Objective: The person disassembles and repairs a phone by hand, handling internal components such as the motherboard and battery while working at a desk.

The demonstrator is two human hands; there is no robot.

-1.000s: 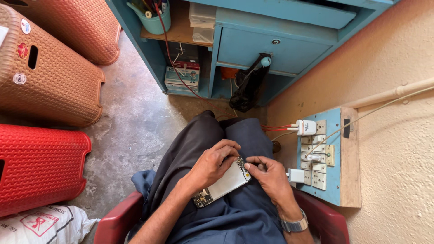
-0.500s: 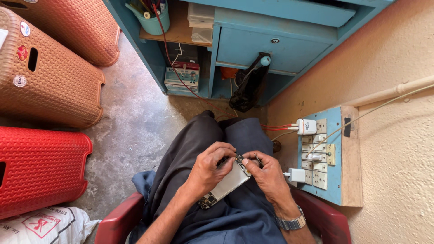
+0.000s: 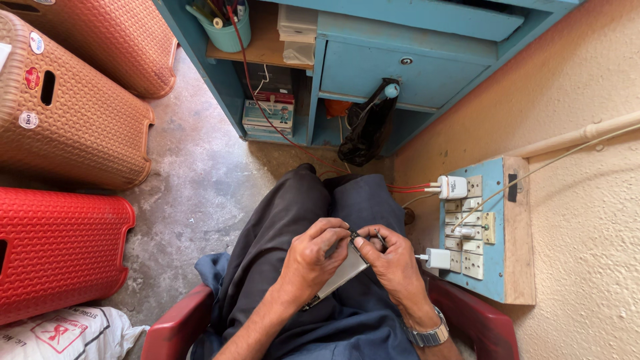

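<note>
Looking down, I see my left hand (image 3: pixel 312 257) curled over a flat silver phone (image 3: pixel 340 275) that rests on my lap, fingers wrapped around its upper edge so most of it is covered. My right hand (image 3: pixel 393 260) sits just beside it, thumb and forefinger pinched together on a small dark tool (image 3: pixel 363 237) at the phone's top corner; I cannot tell what kind of tool it is. Both wrists angle inward, forearms coming up from the bottom edge, and a metal watch (image 3: pixel 427 335) circles the right wrist. My lower arms are cut off by the frame. A red chair (image 3: pixel 177 327) shows on either side of my legs. To the right, a blue switchboard (image 3: pixel 497 227) on the wall carries white chargers (image 3: pixel 452 187). Further out stands a blue desk (image 3: pixel 400 63) with a black bag (image 3: pixel 367 130) hanging from it, and woven plastic baskets (image 3: pixel 60 127) lie on the concrete floor (image 3: pixel 193 187) to the left.
</note>
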